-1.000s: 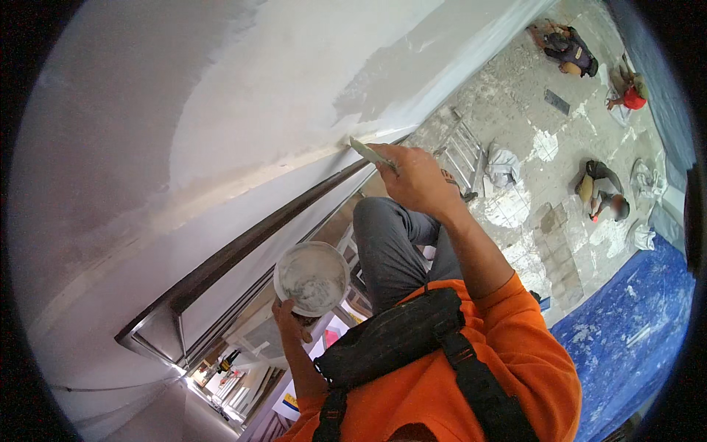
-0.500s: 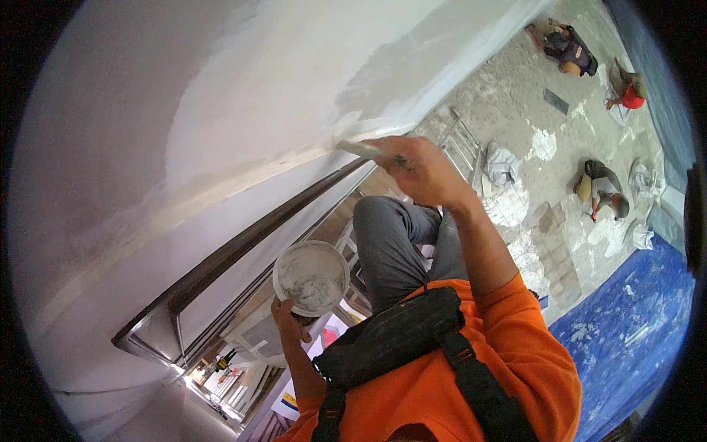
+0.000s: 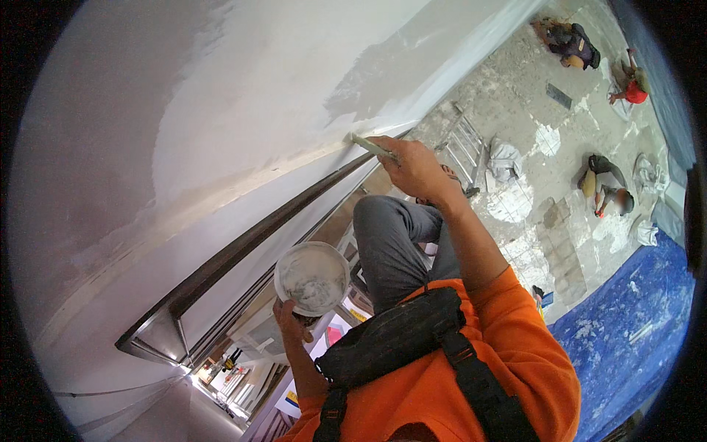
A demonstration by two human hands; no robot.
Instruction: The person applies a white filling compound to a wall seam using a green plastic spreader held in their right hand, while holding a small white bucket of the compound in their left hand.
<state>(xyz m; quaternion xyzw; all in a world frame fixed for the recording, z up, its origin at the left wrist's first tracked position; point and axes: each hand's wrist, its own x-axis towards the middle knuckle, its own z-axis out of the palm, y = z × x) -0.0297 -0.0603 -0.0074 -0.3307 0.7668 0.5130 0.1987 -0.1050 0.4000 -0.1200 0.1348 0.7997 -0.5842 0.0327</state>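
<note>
The person's right hand (image 3: 418,173) — clamped on a pale-green scraper (image 3: 375,149), its tip at the wall (image 3: 243,110). Left hand (image 3: 290,321) — gripping a white bucket (image 3: 312,245) of pale paste (image 3: 317,290), apart from that wall.

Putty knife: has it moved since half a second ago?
Yes: the putty knife has shifted rightward in the view, judged against the darker grey patch on the wall.

Soft light shows my right grip (image 3: 417,174) fairly crisply; glare sits at seven o'clock (small, harsh), black-rimmed edges bowing.
</note>
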